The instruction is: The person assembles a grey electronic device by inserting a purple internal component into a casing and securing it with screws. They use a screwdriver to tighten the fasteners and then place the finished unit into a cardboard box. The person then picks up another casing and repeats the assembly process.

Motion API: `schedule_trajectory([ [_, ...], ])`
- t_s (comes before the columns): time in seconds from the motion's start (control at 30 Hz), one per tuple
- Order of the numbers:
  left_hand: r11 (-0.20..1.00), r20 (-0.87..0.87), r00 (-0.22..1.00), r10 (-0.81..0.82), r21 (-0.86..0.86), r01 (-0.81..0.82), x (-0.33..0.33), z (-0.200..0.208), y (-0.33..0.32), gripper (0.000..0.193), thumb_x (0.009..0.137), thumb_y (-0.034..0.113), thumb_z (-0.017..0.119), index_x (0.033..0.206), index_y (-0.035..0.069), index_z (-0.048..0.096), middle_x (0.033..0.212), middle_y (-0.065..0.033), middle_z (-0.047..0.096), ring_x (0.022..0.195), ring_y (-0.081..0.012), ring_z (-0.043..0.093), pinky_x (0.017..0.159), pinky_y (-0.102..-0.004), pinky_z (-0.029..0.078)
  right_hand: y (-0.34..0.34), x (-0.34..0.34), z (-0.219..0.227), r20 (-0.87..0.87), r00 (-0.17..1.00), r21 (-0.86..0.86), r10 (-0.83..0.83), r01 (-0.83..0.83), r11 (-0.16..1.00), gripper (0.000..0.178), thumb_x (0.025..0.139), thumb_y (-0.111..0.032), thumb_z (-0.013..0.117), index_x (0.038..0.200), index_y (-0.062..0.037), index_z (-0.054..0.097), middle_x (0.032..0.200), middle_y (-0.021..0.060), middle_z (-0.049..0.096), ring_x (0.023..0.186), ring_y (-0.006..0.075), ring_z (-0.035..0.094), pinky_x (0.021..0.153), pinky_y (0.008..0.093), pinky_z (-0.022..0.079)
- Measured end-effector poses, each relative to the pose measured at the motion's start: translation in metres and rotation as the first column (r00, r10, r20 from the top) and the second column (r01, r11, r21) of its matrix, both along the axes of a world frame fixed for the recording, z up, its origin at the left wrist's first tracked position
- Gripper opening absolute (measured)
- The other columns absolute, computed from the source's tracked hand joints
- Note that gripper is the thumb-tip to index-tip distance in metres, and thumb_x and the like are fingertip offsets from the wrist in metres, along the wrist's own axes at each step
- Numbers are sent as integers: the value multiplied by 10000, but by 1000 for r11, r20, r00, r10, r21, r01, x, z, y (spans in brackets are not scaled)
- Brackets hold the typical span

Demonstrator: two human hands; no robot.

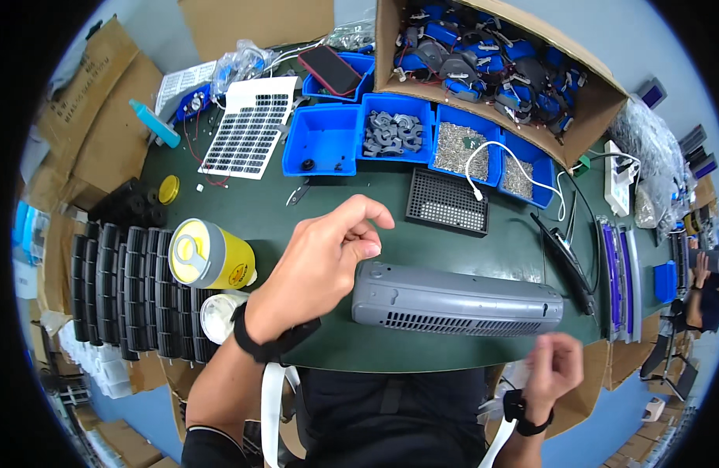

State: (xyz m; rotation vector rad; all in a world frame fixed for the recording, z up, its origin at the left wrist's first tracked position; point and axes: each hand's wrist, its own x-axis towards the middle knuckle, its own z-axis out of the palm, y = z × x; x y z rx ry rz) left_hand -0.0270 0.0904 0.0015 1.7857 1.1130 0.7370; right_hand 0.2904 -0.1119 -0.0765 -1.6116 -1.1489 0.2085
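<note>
A long grey plastic housing [461, 300] with rows of vent slots lies on the green table in front of me. Over its left end is my left hand [320, 249], thumb and index finger apart, the other fingers loosely curled, with nothing seen between them. My right hand [556, 366] is at the table's front edge, just below the housing's right end. Its fingers are curled together and slightly blurred; what they hold, if anything, cannot be made out. Both wrists wear black bands.
Blue bins hold grey clips [392, 134] and small screws [458, 148]. Behind them stands a carton [500, 15] of blue-and-grey motor parts. A black perforated tray [448, 202], a yellow cup [211, 253], black ribbed rollers [141, 288] and a dark slim tool [566, 261] surround the housing.
</note>
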Motion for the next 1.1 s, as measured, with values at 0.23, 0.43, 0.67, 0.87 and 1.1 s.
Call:
schedule_trajectory([
  [0.23,987,-325,932,-158,-87,137,22,-1,15,246,918,-55,675,1153,20,677,897,-122,753,860,-253,745,813,-379,568,-4,75,-62,-328,916,110,-233,282,953,56,1044,-45,677,1039,7,654,765,34,649,553,50,546,465,188,398],
  [0.43,967,-396,886,-240,-18,254,30,-2,11,251,940,-67,665,1174,21,646,882,-154,731,809,-329,704,735,-424,551,-6,71,-70,-275,934,93,-227,261,961,58,1027,-20,690,1044,15,647,774,33,651,565,53,543,490,191,398],
  [0.67,946,-508,805,-308,-69,318,40,6,22,143,941,-31,708,1082,-1,707,890,-125,759,846,-229,756,789,-352,593,-6,70,-68,-286,934,85,-213,246,965,56,1020,6,684,1057,20,645,784,41,663,598,59,562,526,195,426],
  [0.87,955,-452,842,-295,-161,248,38,2,26,126,941,-33,716,1064,-8,734,913,-99,768,874,-167,746,824,-326,597,-5,68,-70,-283,935,84,-214,246,965,65,1012,24,686,1062,29,645,786,48,670,603,64,565,537,196,432],
  [1.1,941,-346,914,-209,-326,92,40,2,25,162,962,-54,700,1115,-10,730,955,-54,755,904,-102,708,849,-278,582,-3,67,-70,-269,941,80,-207,236,968,61,1011,28,687,1059,33,650,773,49,669,609,66,569,554,198,445],
])
